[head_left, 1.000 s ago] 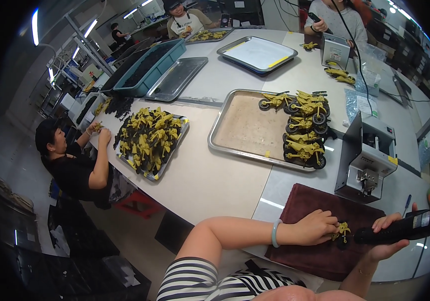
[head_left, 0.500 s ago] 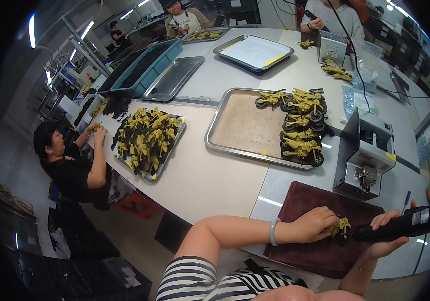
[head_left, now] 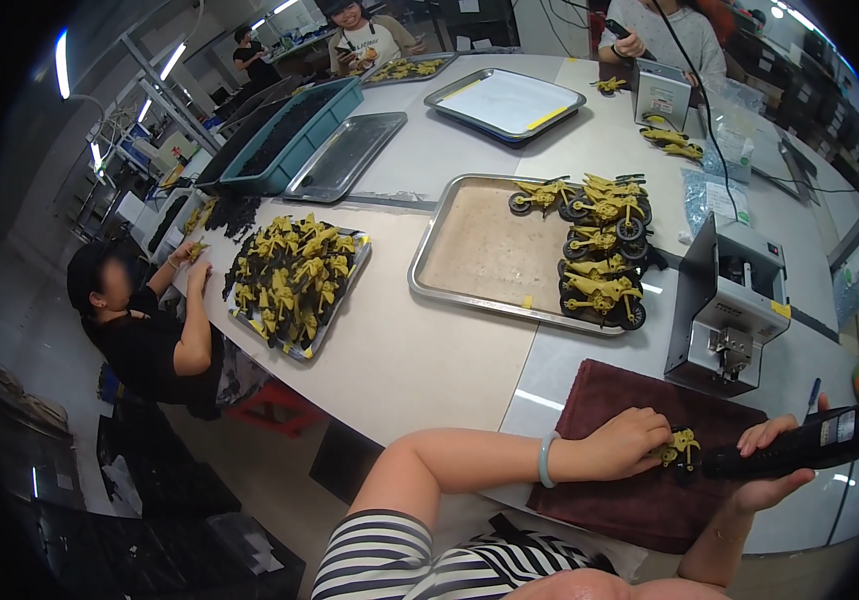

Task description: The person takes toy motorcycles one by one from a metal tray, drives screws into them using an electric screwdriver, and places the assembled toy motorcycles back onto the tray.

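My left hand (head_left: 627, 446) is closed on a yellow and black toy motorcycle (head_left: 682, 448), pinning it on a folded maroon towel (head_left: 589, 402). Its fingertips cover the toy's left side. In my right hand (head_left: 764, 492) lies a thick black electric screwdriver (head_left: 799, 448), held level with fingers over and under it. The tool's front end points left at the toy, very close to it. Whether the bit touches the toy is too small to tell.
A metal tray (head_left: 489, 250) beyond the towel carries several toy motorcycles (head_left: 604, 290). A screw feeder machine (head_left: 734, 310) stands to its right. Further left, a tray is heaped with yellow and black parts (head_left: 294, 275), beside a co-worker (head_left: 154, 330). A teal bin (head_left: 294, 140) sits behind.
The toy has turned slightly under my left hand, which has shifted a little. My right hand and the screwdriver have barely moved.
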`<act>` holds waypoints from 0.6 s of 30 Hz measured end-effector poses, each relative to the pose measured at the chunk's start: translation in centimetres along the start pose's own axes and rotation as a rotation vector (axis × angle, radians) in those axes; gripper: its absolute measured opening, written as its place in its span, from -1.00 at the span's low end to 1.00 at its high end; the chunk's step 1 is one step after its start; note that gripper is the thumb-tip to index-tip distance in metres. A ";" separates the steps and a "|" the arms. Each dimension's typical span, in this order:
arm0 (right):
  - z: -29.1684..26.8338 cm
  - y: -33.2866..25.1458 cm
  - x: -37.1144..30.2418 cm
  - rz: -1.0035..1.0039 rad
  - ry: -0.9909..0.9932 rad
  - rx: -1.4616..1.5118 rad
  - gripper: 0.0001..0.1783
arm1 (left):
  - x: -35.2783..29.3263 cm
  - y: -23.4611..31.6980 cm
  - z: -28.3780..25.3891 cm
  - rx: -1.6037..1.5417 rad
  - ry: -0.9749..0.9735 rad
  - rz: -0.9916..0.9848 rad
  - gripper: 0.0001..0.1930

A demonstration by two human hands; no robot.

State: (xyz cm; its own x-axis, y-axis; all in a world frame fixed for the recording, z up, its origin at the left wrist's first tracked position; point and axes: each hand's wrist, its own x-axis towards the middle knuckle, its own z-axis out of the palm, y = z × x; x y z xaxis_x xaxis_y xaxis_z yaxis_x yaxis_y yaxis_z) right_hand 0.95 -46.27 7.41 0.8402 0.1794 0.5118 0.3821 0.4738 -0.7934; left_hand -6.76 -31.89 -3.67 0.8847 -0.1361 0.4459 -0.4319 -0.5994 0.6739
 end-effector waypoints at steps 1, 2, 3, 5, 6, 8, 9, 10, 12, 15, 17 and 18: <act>0.1 0.1 0.0 0.000 0.007 -0.023 0.03 | 0.1 -0.1 0.0 -0.023 -0.004 0.008 -0.67; 0.5 0.5 -0.1 -0.006 -0.003 0.015 0.03 | -0.1 -0.6 -0.2 -0.014 0.013 0.019 -0.69; 0.6 0.7 -0.2 -0.004 -0.014 0.039 0.04 | 0.0 -0.7 -0.1 -0.022 0.033 0.027 -0.70; 0.6 1.1 -0.1 -0.009 -0.041 0.034 0.07 | 0.4 -0.5 -1.1 0.009 0.057 0.015 -0.74; 0.9 1.2 0.0 -0.008 -0.042 0.047 0.09 | 0.6 -0.4 -1.6 0.019 0.081 0.007 -0.75; 1.6 1.6 0.1 -0.014 -0.073 0.075 0.12 | 0.4 -1.0 -2.2 0.017 0.061 -0.031 -0.73; 1.6 1.9 0.1 -0.025 -0.101 0.098 0.13 | 0.5 -1.2 -2.2 0.022 0.061 -0.035 -0.72; 1.5 2.0 0.1 -0.004 -0.119 0.073 0.13 | 0.5 -1.4 -2.1 0.001 0.052 -0.036 -0.70; 1.1 2.3 0.1 0.016 -0.183 0.087 0.15 | 0.7 -1.5 -2.0 0.004 0.034 -0.048 -0.66; 0.6 1.8 -0.4 0.062 -0.164 0.004 0.17 | 1.1 -1.4 -0.9 -0.031 0.027 -0.033 -0.66; 0.5 2.1 -0.7 0.048 -0.192 0.013 0.17 | 0.9 -1.2 -0.9 -0.027 0.025 -0.033 -0.66; 0.5 2.2 -0.8 0.039 -0.218 -0.008 0.16 | 0.8 -1.0 -0.8 -0.020 0.023 -0.034 -0.66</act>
State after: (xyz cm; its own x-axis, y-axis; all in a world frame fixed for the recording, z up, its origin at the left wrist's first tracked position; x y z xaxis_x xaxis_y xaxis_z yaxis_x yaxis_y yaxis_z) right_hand 0.90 -44.96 5.39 0.7516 0.3800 0.5392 0.3547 0.4563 -0.8161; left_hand -5.76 -30.75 -3.55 0.8947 -0.0982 0.4357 -0.4055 -0.5872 0.7005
